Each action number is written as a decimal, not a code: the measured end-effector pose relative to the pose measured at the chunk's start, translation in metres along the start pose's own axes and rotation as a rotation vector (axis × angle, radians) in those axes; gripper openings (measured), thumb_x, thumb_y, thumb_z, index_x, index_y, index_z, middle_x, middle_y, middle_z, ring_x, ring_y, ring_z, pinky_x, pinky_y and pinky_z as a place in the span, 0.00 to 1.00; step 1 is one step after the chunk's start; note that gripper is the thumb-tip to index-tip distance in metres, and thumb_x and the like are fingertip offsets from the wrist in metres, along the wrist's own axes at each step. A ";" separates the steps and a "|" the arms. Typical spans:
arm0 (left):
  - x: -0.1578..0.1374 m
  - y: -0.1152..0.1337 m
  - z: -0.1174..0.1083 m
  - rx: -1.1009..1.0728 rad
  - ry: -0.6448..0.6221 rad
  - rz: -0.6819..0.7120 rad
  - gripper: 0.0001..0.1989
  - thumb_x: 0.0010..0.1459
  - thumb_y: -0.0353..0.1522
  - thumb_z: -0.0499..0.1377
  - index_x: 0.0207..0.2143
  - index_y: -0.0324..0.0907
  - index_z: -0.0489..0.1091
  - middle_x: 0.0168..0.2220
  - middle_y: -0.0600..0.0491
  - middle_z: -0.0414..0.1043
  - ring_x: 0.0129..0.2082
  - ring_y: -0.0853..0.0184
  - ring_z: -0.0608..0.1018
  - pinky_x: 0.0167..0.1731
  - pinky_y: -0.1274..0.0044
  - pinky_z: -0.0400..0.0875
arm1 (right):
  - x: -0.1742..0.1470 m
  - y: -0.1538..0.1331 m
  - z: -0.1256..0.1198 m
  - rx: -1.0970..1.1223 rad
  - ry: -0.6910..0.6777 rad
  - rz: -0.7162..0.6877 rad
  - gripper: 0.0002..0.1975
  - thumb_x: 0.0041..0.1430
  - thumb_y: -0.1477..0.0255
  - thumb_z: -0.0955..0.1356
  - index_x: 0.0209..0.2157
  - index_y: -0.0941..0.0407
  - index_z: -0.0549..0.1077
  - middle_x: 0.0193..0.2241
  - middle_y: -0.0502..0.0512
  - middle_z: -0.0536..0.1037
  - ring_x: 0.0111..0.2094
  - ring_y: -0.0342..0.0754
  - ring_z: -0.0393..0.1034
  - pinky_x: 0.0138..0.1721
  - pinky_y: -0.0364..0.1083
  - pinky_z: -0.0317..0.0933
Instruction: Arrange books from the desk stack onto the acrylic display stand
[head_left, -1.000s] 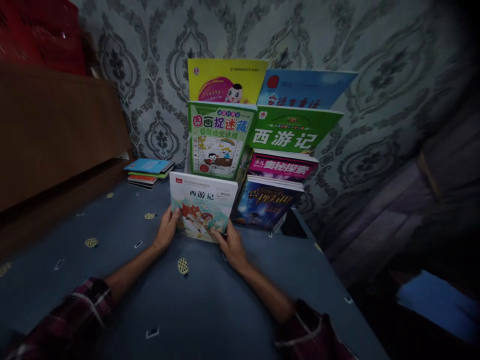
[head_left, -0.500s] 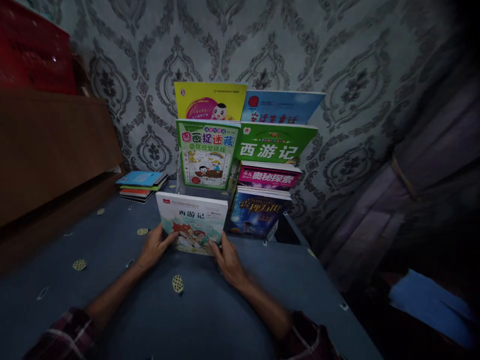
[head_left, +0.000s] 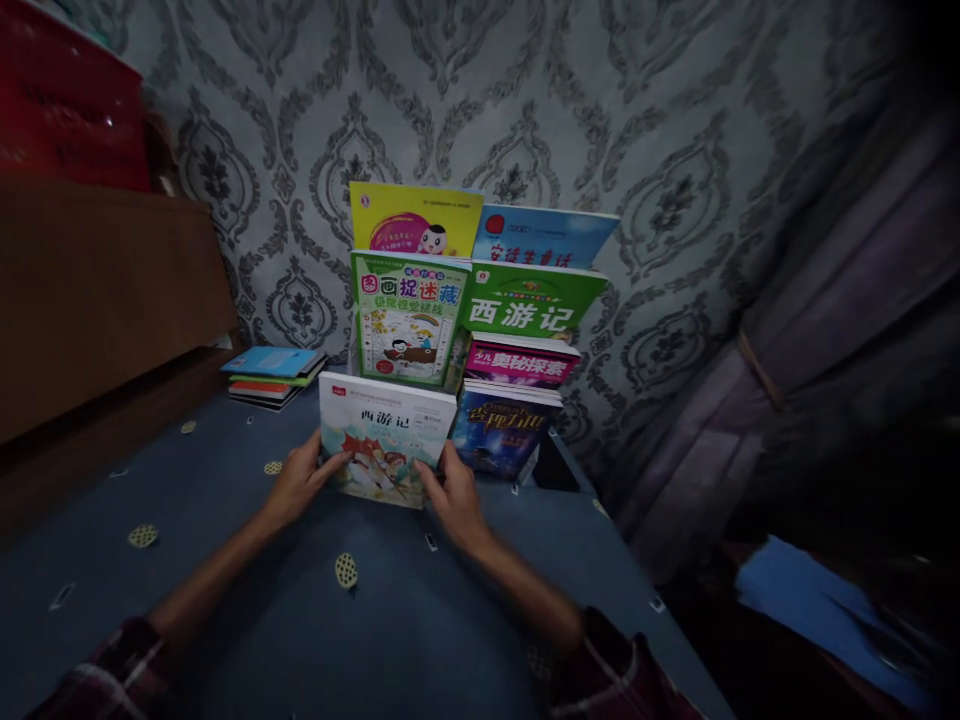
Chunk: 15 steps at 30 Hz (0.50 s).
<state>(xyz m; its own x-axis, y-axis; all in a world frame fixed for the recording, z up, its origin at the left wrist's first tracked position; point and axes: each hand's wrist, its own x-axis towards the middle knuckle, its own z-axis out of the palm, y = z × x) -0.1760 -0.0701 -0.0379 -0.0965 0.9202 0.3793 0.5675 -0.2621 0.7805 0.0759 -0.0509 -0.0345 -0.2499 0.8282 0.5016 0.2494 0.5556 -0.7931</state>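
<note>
Between my two hands a white and pale-green picture book (head_left: 386,435) stands nearly upright, its cover facing me. My left hand (head_left: 304,480) grips its left edge, thumb across the front. On the right edge, my right hand (head_left: 454,495) holds it the same way. Right behind it is a tiered display of books: a green puzzle book (head_left: 409,320), a yellow book (head_left: 416,215), a blue book (head_left: 547,235), a green book (head_left: 529,300), a pink book (head_left: 521,362) and a dark blue book (head_left: 502,430). The held book hides the front left part of the stand.
A small stack of thin books (head_left: 274,375) lies at the back left of the blue tablecloth (head_left: 247,620). Beyond it stands a brown wooden cabinet (head_left: 105,300) with a red container (head_left: 67,110) on top. A curtain (head_left: 720,390) hangs at right, near a blue cloth-like item (head_left: 817,610).
The held book is more upright and a little closer to the lower left tier of the stand, both hands still on it. The whole view has shifted slightly.
</note>
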 end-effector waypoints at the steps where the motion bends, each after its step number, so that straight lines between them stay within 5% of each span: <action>1: 0.003 0.004 -0.002 0.011 0.014 0.017 0.27 0.56 0.53 0.57 0.46 0.42 0.73 0.38 0.51 0.82 0.32 0.60 0.79 0.34 0.73 0.72 | 0.005 -0.004 -0.003 -0.003 -0.003 -0.009 0.11 0.64 0.63 0.65 0.44 0.53 0.67 0.42 0.58 0.82 0.42 0.55 0.78 0.38 0.50 0.72; 8: 0.050 0.035 -0.024 0.044 0.108 0.170 0.25 0.56 0.53 0.58 0.41 0.42 0.72 0.34 0.50 0.79 0.32 0.59 0.78 0.32 0.72 0.71 | 0.053 -0.042 -0.033 -0.122 -0.007 -0.167 0.15 0.64 0.63 0.65 0.49 0.54 0.68 0.40 0.59 0.81 0.39 0.56 0.77 0.38 0.55 0.74; 15: 0.120 0.088 -0.050 0.148 0.268 0.404 0.24 0.61 0.51 0.58 0.46 0.40 0.70 0.38 0.47 0.77 0.40 0.57 0.78 0.43 0.69 0.73 | 0.128 -0.075 -0.068 -0.257 0.092 -0.453 0.22 0.66 0.59 0.65 0.57 0.54 0.64 0.45 0.59 0.78 0.42 0.55 0.74 0.43 0.57 0.75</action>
<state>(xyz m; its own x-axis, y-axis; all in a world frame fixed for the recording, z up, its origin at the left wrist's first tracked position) -0.1781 0.0026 0.1012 -0.0410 0.6415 0.7661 0.7109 -0.5200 0.4735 0.0889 0.0185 0.1133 -0.3053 0.4975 0.8120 0.3596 0.8498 -0.3854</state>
